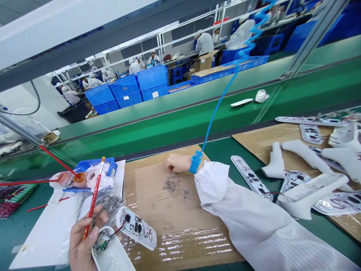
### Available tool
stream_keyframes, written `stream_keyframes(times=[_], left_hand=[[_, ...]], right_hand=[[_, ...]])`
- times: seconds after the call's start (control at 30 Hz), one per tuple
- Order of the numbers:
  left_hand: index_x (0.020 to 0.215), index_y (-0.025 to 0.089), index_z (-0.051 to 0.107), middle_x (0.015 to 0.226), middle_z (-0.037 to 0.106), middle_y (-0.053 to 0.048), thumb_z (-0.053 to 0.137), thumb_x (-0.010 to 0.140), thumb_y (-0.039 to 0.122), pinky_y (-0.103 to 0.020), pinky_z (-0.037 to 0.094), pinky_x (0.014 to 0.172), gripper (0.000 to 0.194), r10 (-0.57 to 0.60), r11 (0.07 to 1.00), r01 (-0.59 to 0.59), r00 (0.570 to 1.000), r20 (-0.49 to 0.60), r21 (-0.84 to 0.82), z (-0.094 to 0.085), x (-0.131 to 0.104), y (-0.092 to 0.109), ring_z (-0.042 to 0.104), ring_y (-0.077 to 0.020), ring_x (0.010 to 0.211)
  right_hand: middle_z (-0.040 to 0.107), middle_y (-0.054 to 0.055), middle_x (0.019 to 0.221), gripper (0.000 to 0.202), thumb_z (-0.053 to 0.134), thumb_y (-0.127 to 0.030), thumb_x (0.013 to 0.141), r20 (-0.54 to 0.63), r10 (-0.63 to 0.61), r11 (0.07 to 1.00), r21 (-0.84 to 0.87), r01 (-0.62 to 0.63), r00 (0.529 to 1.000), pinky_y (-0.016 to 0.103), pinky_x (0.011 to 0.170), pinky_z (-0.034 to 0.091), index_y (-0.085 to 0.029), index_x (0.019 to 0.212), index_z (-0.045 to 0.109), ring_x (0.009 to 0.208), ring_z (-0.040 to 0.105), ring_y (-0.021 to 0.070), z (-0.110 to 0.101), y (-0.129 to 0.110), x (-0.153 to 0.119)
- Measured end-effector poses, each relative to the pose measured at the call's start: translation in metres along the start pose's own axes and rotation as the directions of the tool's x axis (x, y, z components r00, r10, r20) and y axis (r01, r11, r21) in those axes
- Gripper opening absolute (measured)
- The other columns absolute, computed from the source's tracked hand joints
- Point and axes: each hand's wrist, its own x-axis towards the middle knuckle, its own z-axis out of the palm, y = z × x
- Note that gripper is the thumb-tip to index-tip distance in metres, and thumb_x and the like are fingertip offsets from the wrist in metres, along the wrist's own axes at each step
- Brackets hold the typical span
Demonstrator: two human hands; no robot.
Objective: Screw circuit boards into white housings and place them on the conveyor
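In my left hand [81, 237] are a red paintbrush [96, 192], bristles up, and an opened white plastic housing [113, 252]. Red and black wires join that housing to its other half, which carries a circuit board [138, 226] and leans out to the right. My right hand [178, 162], wearing a blue wrist strap [195, 162], is closed with fingertips down at the far side of a loose pile of small metal parts [170, 185] on the cardboard [163, 210]. Whatever its fingers pinch is hidden. A smaller cluster of the same parts [186, 193] lies just nearer.
A bag of metal parts [112, 203] lies behind my left hand. Pots with brushes [80, 180] stand by a blue tray [113, 165]. White housings [299, 150] and circuit boards [249, 177] lie right. A coiled blue cord [222, 96] rises from the strap. Beyond runs a green conveyor [158, 122].
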Motion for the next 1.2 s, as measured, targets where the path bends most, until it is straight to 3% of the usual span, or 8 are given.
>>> stream_keyframes(times=[0.2,0.23,0.3,0.4,0.57,0.77,0.93,1.2], left_hand=[[0.071,0.021,0.053,0.081,0.059,0.003,0.060,0.057,0.016,-0.022,0.047,0.055,0.016,-0.099,0.992,0.091,0.992,-0.082,-0.091,0.002,0.006,0.004,0.053,-0.0124,0.069],[0.071,0.021,0.053,0.082,0.059,0.002,0.060,0.057,0.015,-0.020,0.046,0.052,0.017,-0.103,0.989,0.092,0.990,-0.092,-0.112,0.002,0.009,0.003,0.053,-0.0120,0.068],[0.073,0.020,0.053,0.081,0.059,0.001,0.060,0.058,0.015,-0.018,0.045,0.046,0.017,-0.111,0.986,0.096,0.988,-0.107,-0.139,0.002,0.015,0.003,0.052,-0.0116,0.066],[0.073,0.020,0.054,0.083,0.058,0.001,0.060,0.058,0.013,-0.018,0.045,0.044,0.017,-0.122,0.986,0.100,0.977,-0.172,-0.131,0.004,0.022,0.002,0.053,-0.0117,0.066],[0.069,0.020,0.051,0.086,0.059,0.001,0.058,0.058,0.010,-0.019,0.047,0.044,0.016,-0.124,0.987,0.093,0.958,-0.260,-0.128,0.004,0.025,0.000,0.054,-0.0118,0.065],[0.074,0.020,0.053,0.091,0.060,0.001,0.058,0.061,0.011,-0.016,0.049,0.048,0.017,-0.149,0.988,0.129,0.941,-0.303,-0.085,0.001,0.025,-0.004,0.055,-0.0106,0.071],[0.077,0.019,0.054,0.092,0.060,0.001,0.057,0.063,0.012,-0.015,0.048,0.048,0.017,-0.162,0.987,0.152,0.931,-0.326,-0.056,0.005,0.023,-0.003,0.054,-0.0091,0.067],[0.073,0.021,0.048,0.089,0.058,0.002,0.055,0.063,0.008,-0.016,0.045,0.043,0.017,-0.201,0.976,0.158,0.918,-0.341,-0.150,0.012,0.019,-0.003,0.053,-0.0095,0.063]], right_hand=[[0.061,0.004,0.081,0.012,0.054,-0.018,0.077,-0.283,-0.184,0.952,0.188,0.242,0.941,0.020,0.069,0.043,-0.011,0.075,0.064,0.073,0.055,0.0087,-0.027,-0.074,-0.016],[0.061,0.003,0.082,0.013,0.055,-0.021,0.077,-0.342,-0.244,0.912,0.239,0.335,0.908,0.018,0.070,0.043,-0.012,0.075,0.064,0.074,0.056,0.0074,-0.028,-0.092,-0.020],[0.061,0.004,0.080,0.011,0.058,-0.017,0.074,-0.526,-0.405,0.679,0.375,0.631,0.748,0.017,0.069,0.044,-0.010,0.070,0.065,0.072,0.056,0.0069,-0.021,-0.126,-0.028],[0.061,0.003,0.072,0.014,0.057,-0.012,0.073,-0.651,-0.441,0.475,0.415,0.776,0.618,0.015,0.067,0.044,-0.010,0.062,0.064,0.066,0.054,0.0060,0.003,-0.162,-0.035],[0.063,0.001,0.068,0.015,0.055,-0.012,0.075,-0.664,-0.436,0.584,0.305,0.752,0.607,0.015,0.065,0.041,-0.010,0.065,0.066,0.063,0.050,0.0068,0.033,-0.178,-0.035],[0.063,0.000,0.072,0.015,0.052,-0.008,0.075,-0.500,-0.626,0.658,0.074,0.749,0.599,0.017,0.063,0.038,-0.012,0.074,0.067,0.067,0.048,0.0086,0.028,-0.174,-0.036],[0.058,-0.003,0.065,0.012,0.054,-0.013,0.074,-0.477,-0.655,0.703,-0.099,0.704,0.586,0.022,0.051,0.032,-0.015,0.070,0.065,0.061,0.042,0.0095,0.025,-0.173,-0.039],[0.049,-0.002,0.058,0.011,0.055,-0.013,0.072,-0.236,-0.673,0.712,0.048,0.700,0.701,0.020,0.049,0.031,-0.015,0.063,0.061,0.057,0.039,0.0085,0.013,-0.171,-0.046]])
